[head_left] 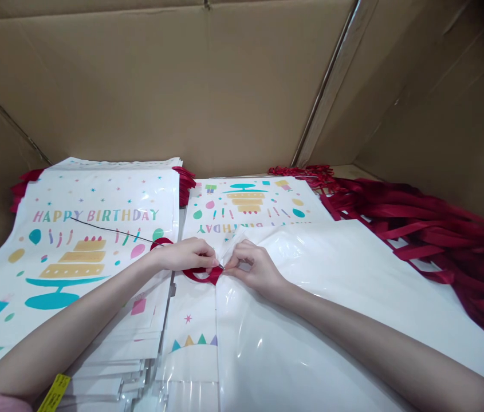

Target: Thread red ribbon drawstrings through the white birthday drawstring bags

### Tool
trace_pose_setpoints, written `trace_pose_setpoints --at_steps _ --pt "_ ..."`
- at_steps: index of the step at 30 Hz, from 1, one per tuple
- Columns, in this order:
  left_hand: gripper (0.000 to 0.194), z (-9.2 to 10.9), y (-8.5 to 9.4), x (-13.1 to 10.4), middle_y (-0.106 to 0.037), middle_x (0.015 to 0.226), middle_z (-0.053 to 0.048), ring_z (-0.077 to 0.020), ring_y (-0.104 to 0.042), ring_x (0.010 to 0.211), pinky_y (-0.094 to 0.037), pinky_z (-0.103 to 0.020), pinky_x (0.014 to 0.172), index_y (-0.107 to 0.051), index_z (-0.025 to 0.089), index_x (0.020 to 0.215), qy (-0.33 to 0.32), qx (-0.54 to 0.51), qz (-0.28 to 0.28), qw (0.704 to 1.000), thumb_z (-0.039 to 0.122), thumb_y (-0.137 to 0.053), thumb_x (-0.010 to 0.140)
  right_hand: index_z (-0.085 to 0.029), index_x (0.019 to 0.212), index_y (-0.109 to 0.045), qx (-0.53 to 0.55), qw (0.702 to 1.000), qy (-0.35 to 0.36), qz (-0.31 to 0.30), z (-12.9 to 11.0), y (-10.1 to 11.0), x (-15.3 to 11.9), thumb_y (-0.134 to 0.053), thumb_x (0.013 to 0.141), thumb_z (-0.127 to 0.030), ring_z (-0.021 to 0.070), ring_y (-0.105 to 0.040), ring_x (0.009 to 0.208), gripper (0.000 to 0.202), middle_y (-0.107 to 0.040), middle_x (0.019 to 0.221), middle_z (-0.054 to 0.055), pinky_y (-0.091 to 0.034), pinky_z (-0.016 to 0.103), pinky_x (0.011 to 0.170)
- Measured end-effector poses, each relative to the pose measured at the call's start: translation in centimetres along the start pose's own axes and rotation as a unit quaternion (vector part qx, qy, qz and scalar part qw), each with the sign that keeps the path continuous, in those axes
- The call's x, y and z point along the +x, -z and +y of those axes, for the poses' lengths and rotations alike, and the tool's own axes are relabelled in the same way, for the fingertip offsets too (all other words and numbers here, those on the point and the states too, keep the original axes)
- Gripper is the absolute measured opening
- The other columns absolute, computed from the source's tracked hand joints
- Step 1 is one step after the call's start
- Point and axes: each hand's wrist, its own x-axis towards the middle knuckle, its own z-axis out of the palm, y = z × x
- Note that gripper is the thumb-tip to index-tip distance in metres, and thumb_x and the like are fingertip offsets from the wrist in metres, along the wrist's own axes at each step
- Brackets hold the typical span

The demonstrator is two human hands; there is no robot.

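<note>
My left hand (192, 254) is closed in a pinch around a thin dark rod (113, 230), whose long end sticks out to the left. A red ribbon (215, 276) loops just below these fingers. My right hand (252, 266) pinches the edge of a glossy white plastic-covered sheet (310, 309) beside the ribbon. The fingertips of both hands nearly meet where the rod's tip shows. Whether the ribbon passes through a hole there is hidden by the fingers.
On the left lies a stack of printed "Happy Birthday" sheets (95, 194) with red ribbon at its sides. Another printed sheet (246, 197) lies upside down at the centre back. Many red ribbons (417, 229) spread at right. Cardboard walls (160, 86) surround the surface.
</note>
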Motion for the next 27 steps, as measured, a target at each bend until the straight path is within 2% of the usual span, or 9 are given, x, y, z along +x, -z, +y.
trace_pose_setpoints --at_steps 7,13,19,22,27 --pt "0.039 -0.4 0.0 0.0 -0.048 0.058 0.002 -0.0089 -0.038 0.053 -0.030 -0.021 0.052 -0.057 0.013 0.065 -0.007 -0.009 0.020 1.000 0.041 -0.043 0.089 -0.019 0.069 -0.065 -0.018 1.000 -0.009 0.022 -0.2 0.1 -0.1 -0.073 0.073 -0.019 0.0164 -0.055 0.075 0.009 -0.063 0.070 0.001 -0.043 0.029 0.068" --pt "0.037 -0.9 -0.1 0.2 -0.056 0.063 0.001 -0.0096 -0.046 0.058 -0.032 -0.021 0.056 -0.059 0.013 0.067 -0.032 0.058 0.056 0.996 0.038 -0.044 0.090 -0.020 0.077 -0.068 -0.035 0.999 -0.015 0.017 -0.1 0.0 -0.2 -0.071 0.074 -0.017 0.0173 -0.057 0.078 0.005 -0.064 0.073 0.002 -0.044 0.030 0.070" --pt "0.028 -0.7 -0.3 0.2 -0.059 0.063 0.001 -0.0103 -0.050 0.060 -0.033 -0.020 0.056 -0.061 0.014 0.072 -0.014 0.090 0.077 0.993 0.034 -0.050 0.087 -0.019 0.080 -0.068 -0.055 0.998 -0.011 0.006 -0.2 0.1 -0.3 -0.068 0.076 -0.017 0.0175 -0.058 0.079 0.004 -0.064 0.077 0.003 -0.045 0.030 0.072" --pt "0.023 -0.7 -0.5 0.2 -0.057 0.062 0.003 -0.0104 -0.050 0.059 -0.033 -0.019 0.053 -0.059 0.015 0.076 0.003 0.082 0.101 0.991 0.037 -0.056 0.085 -0.019 0.081 -0.068 -0.064 0.998 -0.010 0.004 -0.3 0.2 -0.3 -0.067 0.077 -0.016 0.0181 -0.059 0.081 0.005 -0.065 0.080 0.004 -0.046 0.031 0.072" --pt "0.033 -1.0 -1.3 0.6 -0.055 0.062 0.003 -0.0101 -0.048 0.057 -0.032 -0.019 0.052 -0.055 0.016 0.071 0.011 0.097 0.159 0.982 0.047 -0.060 0.081 -0.019 0.085 -0.070 -0.087 0.996 0.015 -0.003 -0.2 0.1 -0.7 -0.062 0.078 -0.013 0.0175 -0.060 0.082 0.013 -0.067 0.085 0.004 -0.049 0.031 0.073"
